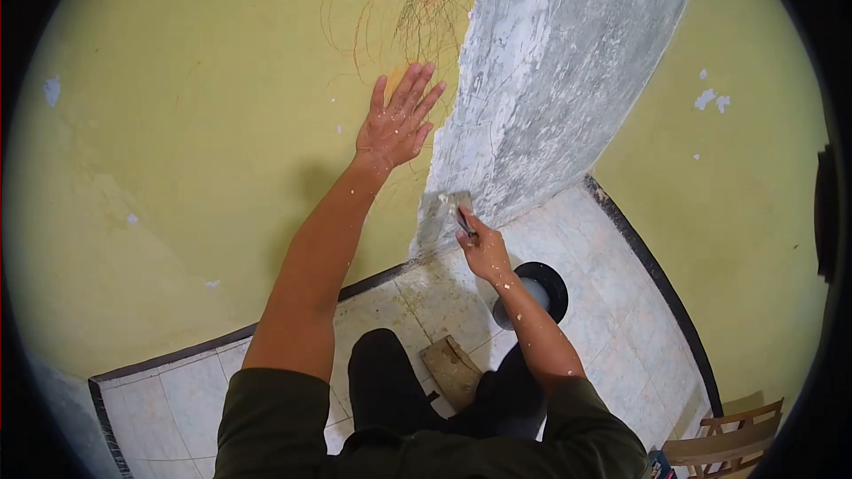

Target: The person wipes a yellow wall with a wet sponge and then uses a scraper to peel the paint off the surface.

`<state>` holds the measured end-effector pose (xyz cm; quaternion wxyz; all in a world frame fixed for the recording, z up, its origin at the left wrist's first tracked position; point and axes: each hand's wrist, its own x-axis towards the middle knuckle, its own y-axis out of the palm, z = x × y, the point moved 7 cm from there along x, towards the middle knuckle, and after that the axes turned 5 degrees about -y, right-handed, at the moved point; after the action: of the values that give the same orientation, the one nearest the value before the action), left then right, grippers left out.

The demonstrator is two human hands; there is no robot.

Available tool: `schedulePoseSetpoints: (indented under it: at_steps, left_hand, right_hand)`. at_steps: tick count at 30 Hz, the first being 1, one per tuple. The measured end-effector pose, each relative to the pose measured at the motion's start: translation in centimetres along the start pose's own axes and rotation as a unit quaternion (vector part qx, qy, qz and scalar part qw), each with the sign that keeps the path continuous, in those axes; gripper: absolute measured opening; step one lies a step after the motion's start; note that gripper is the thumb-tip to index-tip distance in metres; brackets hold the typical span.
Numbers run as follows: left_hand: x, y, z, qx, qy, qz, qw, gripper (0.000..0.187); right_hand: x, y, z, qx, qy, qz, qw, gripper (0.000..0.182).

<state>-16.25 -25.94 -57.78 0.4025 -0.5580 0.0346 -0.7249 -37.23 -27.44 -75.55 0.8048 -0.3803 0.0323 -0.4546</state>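
Observation:
My left hand [399, 120] lies flat on the yellow painted wall [222, 124], fingers spread, just left of the ragged paint edge. Lower down, my right hand [486, 253] is closed round the handle of a scraper [462, 202]. Its blade is at the stripped grey strip of wall [541, 80], near the bottom of the paint edge, with pale flakes on it. Paint crumbs dot both forearms. Orange and dark scribbles [430, 13] mark the paint above my left hand.
A black bucket [557, 288] holding cloudy liquid stands on the tiled floor [612, 302] beside my right forearm. Between my knees lies a worn wooden board [453, 368]. Dark skirting [657, 275] edges the floor, and a wooden rack [737, 439] is at the lower right.

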Motion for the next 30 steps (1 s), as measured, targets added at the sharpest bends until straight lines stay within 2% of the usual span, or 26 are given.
schedulePoseSetpoints:
  at_steps: [2,4,6,10,12,16,18,22,24,25,28,30]
  left_hand:
    - [-0.3,0.5,-0.2,-0.014,-0.005,0.011,1.0,0.075]
    - [0.0,-0.1,-0.1,0.001,-0.002,0.013,1.0,0.074]
    - [-0.9,0.2,-0.7,0.012,-0.012,0.023,1.0,0.074]
    - [-0.2,0.3,-0.3,-0.006,-0.011,-0.004,1.0,0.072]
    - [-0.1,0.3,-0.3,-0.024,-0.011,-0.001,1.0,0.071]
    - [-0.1,0.6,-0.5,-0.005,-0.019,0.0,1.0,0.071]
    - [-0.2,0.5,-0.4,0.016,-0.012,-0.001,1.0,0.071]
    - [-0.4,1.0,-0.3,-0.021,-0.014,0.008,1.0,0.07]
    - [-0.2,0.9,-0.4,0.015,-0.025,0.0,1.0,0.07]
    - [-0.3,0.8,-0.2,-0.042,-0.035,-0.014,0.998,0.07]
    - [-0.3,0.5,-0.3,-0.037,-0.03,-0.018,0.999,0.074]
    - [-0.2,0.0,-0.2,-0.013,-0.023,-0.021,0.999,0.077]
  right_hand:
    - [2.2,-1.3,2.9,-0.038,-0.1,-0.094,0.99,0.056]
    - [4.7,-2.1,5.5,-0.035,-0.159,-0.154,0.975,0.055]
    - [6.2,-2.6,6.7,0.002,-0.08,-0.171,0.982,0.053]
    - [8.7,-1.3,5.1,0.071,-0.042,-0.212,0.974,0.047]
    - [8.9,-0.3,4.0,0.113,-0.088,-0.216,0.966,0.043]
    - [9.2,0.4,3.9,0.097,-0.069,-0.213,0.97,0.04]
    - [9.1,-0.4,4.9,0.088,-0.09,-0.272,0.954,0.04]
    - [9.2,-1.1,4.6,0.072,-0.084,-0.262,0.959,0.039]
    - [9.4,-1.5,3.7,0.063,-0.096,-0.241,0.964,0.037]
    - [9.4,-1.6,3.5,0.054,-0.1,-0.234,0.966,0.037]
    - [9.7,-1.3,3.4,0.048,-0.131,-0.246,0.959,0.036]
    - [9.6,-1.1,3.4,0.089,-0.145,-0.261,0.95,0.036]
